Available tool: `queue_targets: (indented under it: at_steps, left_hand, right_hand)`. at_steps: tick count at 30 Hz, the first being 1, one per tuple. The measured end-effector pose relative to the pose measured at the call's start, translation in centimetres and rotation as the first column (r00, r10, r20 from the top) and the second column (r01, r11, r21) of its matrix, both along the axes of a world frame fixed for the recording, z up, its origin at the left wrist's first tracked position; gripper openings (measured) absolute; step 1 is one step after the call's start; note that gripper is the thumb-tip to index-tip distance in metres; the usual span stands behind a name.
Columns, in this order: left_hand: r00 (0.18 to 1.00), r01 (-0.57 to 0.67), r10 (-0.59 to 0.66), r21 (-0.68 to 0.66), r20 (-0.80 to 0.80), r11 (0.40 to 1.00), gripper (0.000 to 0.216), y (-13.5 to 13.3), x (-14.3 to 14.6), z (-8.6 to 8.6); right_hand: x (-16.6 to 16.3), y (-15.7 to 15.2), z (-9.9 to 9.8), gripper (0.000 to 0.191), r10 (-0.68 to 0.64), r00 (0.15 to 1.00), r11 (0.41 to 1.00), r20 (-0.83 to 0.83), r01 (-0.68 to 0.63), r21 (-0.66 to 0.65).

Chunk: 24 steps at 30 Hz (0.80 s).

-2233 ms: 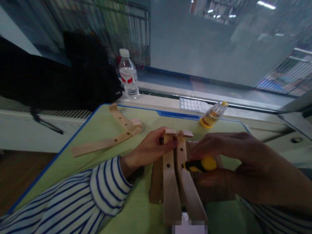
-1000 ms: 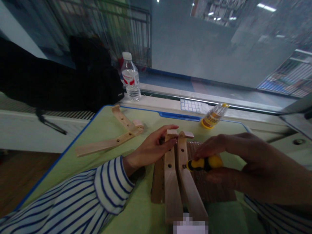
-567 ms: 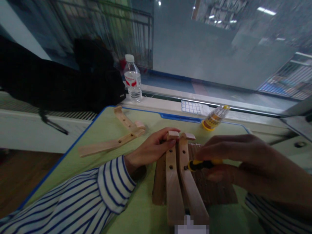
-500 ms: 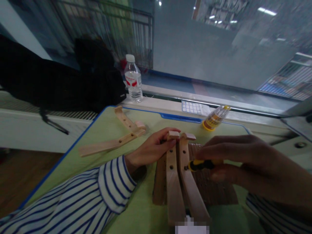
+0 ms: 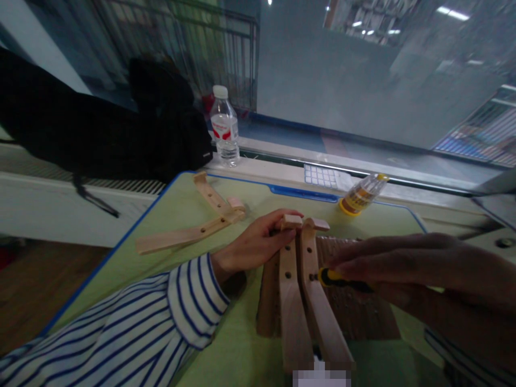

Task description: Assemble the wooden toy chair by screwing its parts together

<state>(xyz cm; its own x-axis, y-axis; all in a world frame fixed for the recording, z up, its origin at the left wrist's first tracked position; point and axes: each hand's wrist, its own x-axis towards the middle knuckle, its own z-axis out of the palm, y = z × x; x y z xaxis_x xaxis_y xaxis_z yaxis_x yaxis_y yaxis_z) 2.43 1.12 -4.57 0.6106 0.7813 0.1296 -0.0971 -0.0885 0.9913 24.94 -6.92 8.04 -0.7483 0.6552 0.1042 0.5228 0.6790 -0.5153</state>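
Observation:
Two curved wooden pieces [image 5: 293, 317] with dark holes lie side by side on a brown corrugated board [image 5: 363, 312], their hooked ends pointing away from me. My left hand [image 5: 258, 242] is closed round the hooked end of the left piece, thumb on top and fingers partly hidden behind it. In my right hand [image 5: 427, 274] is a yellow-and-black screwdriver [image 5: 342, 280], its handle lying between the fingers and thumb. The tool's front end is at the lower hole of the right wooden piece [image 5: 322, 317]; I cannot make out its tip.
Two more holed wooden pieces [image 5: 189, 234] lie crossed at the back left of the green table [image 5: 161, 279]. A clear bottle with a yellow cap [image 5: 363, 194] stands at the back right. Behind the table are a water bottle [image 5: 224, 129], a black bag [image 5: 100, 134] and a window.
My right hand has turned and slid on the screwdriver, its fingers now straighter. The screwdriver's front end stays at the same hole. My left hand keeps its grip; the whole view has shifted slightly.

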Motion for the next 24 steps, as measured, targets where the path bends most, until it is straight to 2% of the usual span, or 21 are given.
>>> queue_targets:
  at_steps: [10, 15, 20, 24]
  left_hand:
    - [1.0, -0.007, 0.008, 0.017, -0.017, 1.0, 0.034, 0.0, 0.1, -0.1]
    - [1.0, 0.004, -0.004, -0.007, -0.016, 1.0, 0.033, 0.0, 0.1, 0.0]
    - [1.0, 0.001, -0.003, -0.057, -0.022, 0.998, 0.036, 0.0, 0.1, 0.0]
    - [0.999, -0.023, 0.022, -0.032, -0.039, 0.999, 0.037, -0.1, 0.2, 0.1]
  right_hand:
    - [-1.0, 0.4, 0.3, 0.016, -0.004, 0.996, 0.995, -0.092, 0.013, 0.102]
    - [-1.4, 0.4, 0.2, 0.013, -0.072, 0.994, 0.988, -0.081, 0.082, 0.131]
    - [-1.6, 0.5, -0.2, 0.019, -0.149, 0.986, 0.967, -0.07, 0.161, 0.199]
    - [-1.6, 0.5, -0.5, 0.018, -0.157, 0.983, 0.976, -0.096, 0.17, 0.14]
